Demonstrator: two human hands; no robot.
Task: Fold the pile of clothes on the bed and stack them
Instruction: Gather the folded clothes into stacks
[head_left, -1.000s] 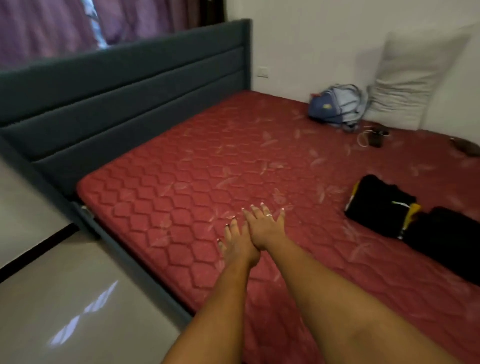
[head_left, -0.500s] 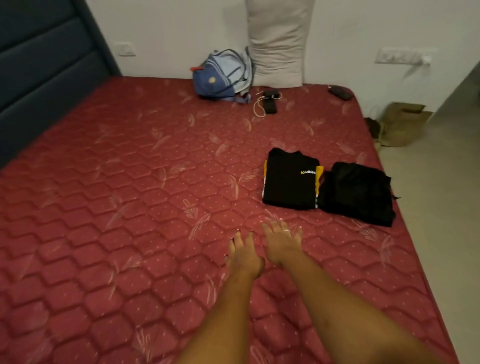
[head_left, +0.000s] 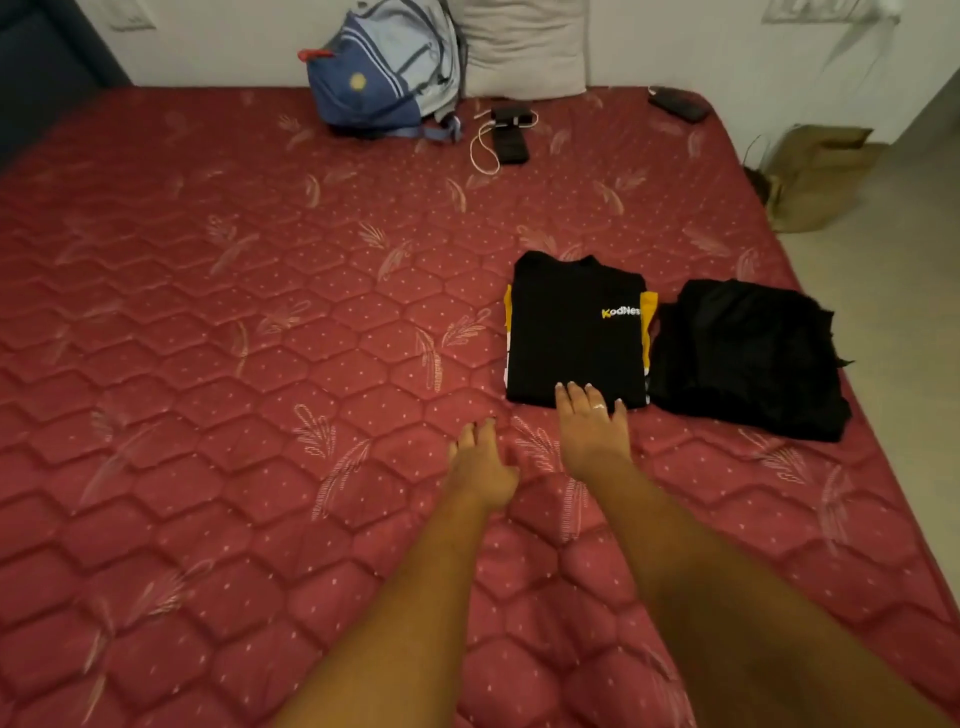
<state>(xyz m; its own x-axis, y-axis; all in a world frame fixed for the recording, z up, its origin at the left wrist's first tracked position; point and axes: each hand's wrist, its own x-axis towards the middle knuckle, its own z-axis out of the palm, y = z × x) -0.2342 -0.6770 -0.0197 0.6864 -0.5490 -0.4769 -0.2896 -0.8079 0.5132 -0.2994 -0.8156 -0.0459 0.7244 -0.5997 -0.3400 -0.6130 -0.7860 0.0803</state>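
- Two folded garments lie side by side on the red quilted mattress (head_left: 260, 364), near its right edge.
- One is a black T-shirt (head_left: 571, 332) with yellow trim showing at both sides. White and yellow letters on its chest read "KodNes", and the fold cuts off the rest.
- Just right of the T-shirt, touching it, sits a second black garment (head_left: 748, 358), more loosely folded and with no writing I can see.
- Two bare hands reach out. The right hand (head_left: 592, 436) lies flat with its fingers straight and slightly spread, the tips on the T-shirt's near edge. One finger wears a ring.
- The left hand (head_left: 480, 462) is just left of the T-shirt's near corner, over the mattress. Its fingers are relaxed and close together, holding nothing. Whether it touches the mattress I cannot tell.
- Well beyond the T-shirt, against the wall, stand one blue backpack (head_left: 384, 73) and one pale pillow (head_left: 524, 47).
- Between them and the T-shirt lies one small black device (head_left: 511, 137) with a white cable.
- One brown paper bag (head_left: 815, 176) sits on the floor, beyond and to the right of the T-shirt.
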